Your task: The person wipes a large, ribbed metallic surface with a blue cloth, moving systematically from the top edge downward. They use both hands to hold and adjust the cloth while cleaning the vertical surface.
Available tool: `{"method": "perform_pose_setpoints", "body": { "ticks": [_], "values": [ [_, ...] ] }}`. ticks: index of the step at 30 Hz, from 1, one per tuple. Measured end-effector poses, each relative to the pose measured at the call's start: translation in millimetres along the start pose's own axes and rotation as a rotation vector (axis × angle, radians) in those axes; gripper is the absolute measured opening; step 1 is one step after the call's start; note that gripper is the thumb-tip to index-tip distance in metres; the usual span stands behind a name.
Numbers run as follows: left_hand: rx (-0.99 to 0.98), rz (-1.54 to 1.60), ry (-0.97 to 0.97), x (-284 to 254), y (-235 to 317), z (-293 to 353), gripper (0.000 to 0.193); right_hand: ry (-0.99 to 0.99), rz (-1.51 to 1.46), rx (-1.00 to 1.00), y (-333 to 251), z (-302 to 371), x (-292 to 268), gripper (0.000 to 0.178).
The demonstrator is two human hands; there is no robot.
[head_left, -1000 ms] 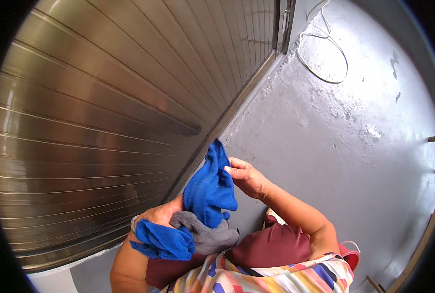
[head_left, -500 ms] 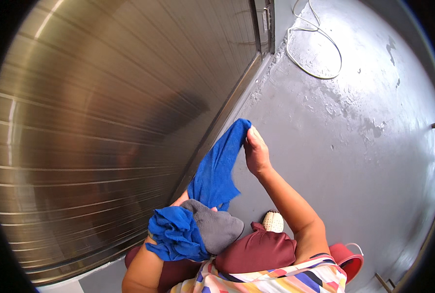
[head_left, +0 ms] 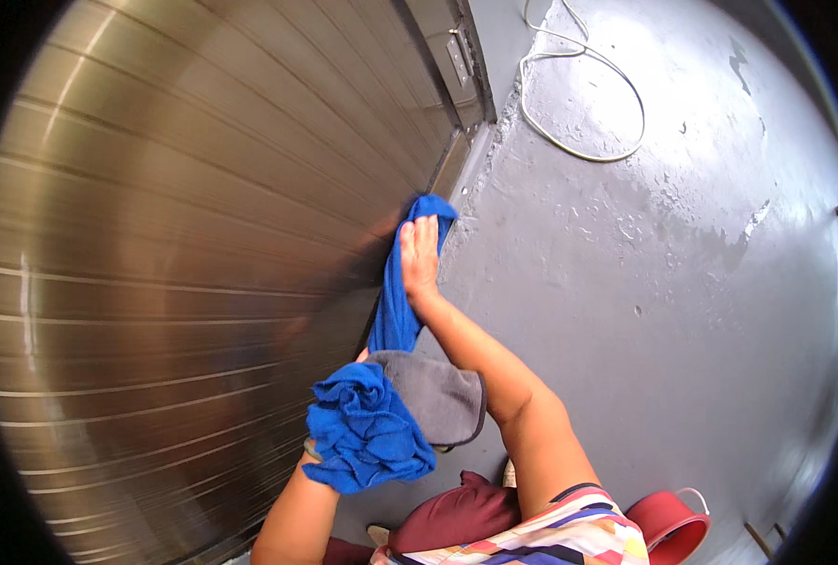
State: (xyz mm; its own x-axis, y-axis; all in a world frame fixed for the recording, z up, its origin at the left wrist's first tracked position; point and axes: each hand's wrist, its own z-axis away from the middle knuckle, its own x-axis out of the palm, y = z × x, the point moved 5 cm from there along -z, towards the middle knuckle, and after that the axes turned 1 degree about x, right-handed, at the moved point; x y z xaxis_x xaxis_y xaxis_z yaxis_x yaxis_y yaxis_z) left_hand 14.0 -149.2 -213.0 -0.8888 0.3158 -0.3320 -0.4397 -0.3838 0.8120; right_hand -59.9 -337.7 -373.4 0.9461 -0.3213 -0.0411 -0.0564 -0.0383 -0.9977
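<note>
My right hand (head_left: 419, 252) presses a long blue cloth (head_left: 400, 301) flat against the ribbed metal shutter (head_left: 184, 264), near its lower right part. The cloth hangs down from under the fingers. My left hand (head_left: 317, 450) is almost wholly hidden under a bunched blue cloth (head_left: 367, 433) and a grey cloth (head_left: 438, 395) that it holds close to the shutter. Only the wrist and forearm show below the bundle.
The shutter fills the left half of the view, with its metal side frame (head_left: 457, 56) at the top. A wet grey floor (head_left: 664, 282) lies to the right, with a looped white cable (head_left: 579, 104). A red bucket (head_left: 668, 527) stands by my legs.
My right hand has stretched up and forward along the shutter, drawing the blue cloth out long. The left hand kept its bundle of cloths low.
</note>
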Motion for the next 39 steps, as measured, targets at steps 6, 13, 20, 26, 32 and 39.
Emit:
{"method": "perform_pose_setpoints", "body": {
  "ticks": [6,13,20,26,32,39],
  "values": [
    [0.229,-0.08,-0.049,0,27,-64,0.048,0.129,0.06,-0.067,24,-81,-8,0.048],
    [0.315,-0.839,-0.107,-16,31,-83,0.066,0.261,0.146,-0.173,15,-124,-8,0.039],
    [-0.221,0.469,-0.044,-20,-89,8,0.051,0.143,0.133,-0.291,15,72,47,0.043],
    [-0.091,0.868,-0.061,5,-3,-46,0.05,0.532,0.415,-0.621,65,-111,0,0.034],
    [-0.063,0.755,-0.105,-1,3,-117,0.05,0.261,-0.122,-0.026,55,-184,-3,0.041],
    [-0.28,0.862,-0.077,8,-43,-26,0.047,0.425,0.014,-0.14,55,-15,29,0.043]
  ]
}}
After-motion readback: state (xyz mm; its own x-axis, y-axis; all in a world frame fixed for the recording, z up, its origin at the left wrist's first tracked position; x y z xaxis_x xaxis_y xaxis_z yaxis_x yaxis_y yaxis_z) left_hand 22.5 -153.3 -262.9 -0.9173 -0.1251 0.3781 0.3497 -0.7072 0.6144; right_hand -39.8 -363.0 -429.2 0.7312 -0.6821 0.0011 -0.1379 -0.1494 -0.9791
